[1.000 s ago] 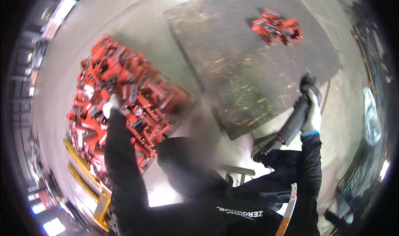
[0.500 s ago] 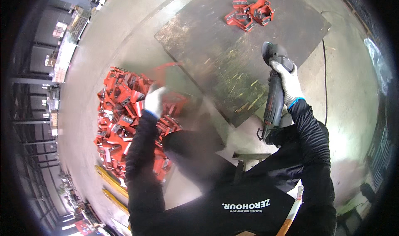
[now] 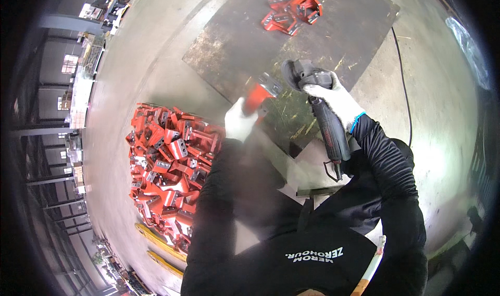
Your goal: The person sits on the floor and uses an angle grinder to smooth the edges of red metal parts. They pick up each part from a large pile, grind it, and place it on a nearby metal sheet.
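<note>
My left hand [image 3: 241,121], in a white glove, is closed round a red metal bracket [image 3: 259,96] with a bare grey end, held above the near left edge of the dark metal plate. Motion blurs the bracket. My right hand [image 3: 335,99], also gloved, grips a black angle grinder [image 3: 330,132] near its head. The grinder's disc [image 3: 290,75] faces the bracket with a small gap between them. Whether the disc is spinning cannot be told.
A big heap of red brackets [image 3: 174,155] lies on my left, beside yellow forks [image 3: 159,238]. Several more brackets [image 3: 294,12] sit at the far end of the metal plate [image 3: 229,40]. A black cable [image 3: 405,87] runs across the floor on the right. A cigarette [image 3: 372,264] shows low down.
My left hand has come away from the heap, moving right with a red bracket in it. My right hand has swung the grinder's head left, toward the bracket.
</note>
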{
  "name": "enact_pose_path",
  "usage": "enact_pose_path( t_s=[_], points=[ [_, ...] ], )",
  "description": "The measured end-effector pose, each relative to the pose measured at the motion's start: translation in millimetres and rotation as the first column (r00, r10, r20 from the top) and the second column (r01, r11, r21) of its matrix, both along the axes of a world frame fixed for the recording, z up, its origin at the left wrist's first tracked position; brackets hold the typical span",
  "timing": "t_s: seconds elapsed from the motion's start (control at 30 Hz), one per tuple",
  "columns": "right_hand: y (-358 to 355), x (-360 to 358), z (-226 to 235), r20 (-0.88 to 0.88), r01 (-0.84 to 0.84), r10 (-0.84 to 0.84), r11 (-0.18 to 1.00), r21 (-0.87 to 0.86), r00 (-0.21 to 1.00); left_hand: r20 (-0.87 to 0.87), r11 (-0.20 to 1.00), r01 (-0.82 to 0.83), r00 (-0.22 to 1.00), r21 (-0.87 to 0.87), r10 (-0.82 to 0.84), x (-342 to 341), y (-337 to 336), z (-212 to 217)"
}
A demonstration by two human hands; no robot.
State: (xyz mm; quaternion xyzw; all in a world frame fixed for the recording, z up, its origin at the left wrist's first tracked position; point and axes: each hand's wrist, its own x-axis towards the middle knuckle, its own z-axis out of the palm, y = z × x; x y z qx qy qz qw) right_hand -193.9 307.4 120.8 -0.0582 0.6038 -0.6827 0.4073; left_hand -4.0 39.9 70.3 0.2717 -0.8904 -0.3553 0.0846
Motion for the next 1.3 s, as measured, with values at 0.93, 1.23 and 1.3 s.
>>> enact_pose_path(
  t_s=[0.93, 1.23, 1.3],
  points=[
    [-14, 16, -1, -0.021, -0.171, 0.174, 0.979, 0.108, 0.984, -0.262, 0.939, -0.084, 0.965, -0.332, -0.007, 1, -30, -3],
    [-21, 25, -7, -0.278, -0.191, 0.226, 0.97, 0.149, 0.934, -0.253, 0.922, -0.041, 0.965, -0.385, -0.063, -3, -26, -7],
    [-19, 26, -7, -0.283, -0.203, 0.247, 0.964, 0.174, 0.927, -0.245, 0.929, -0.057, 0.969, -0.366, -0.038, -4, -25, -8]
  ],
)
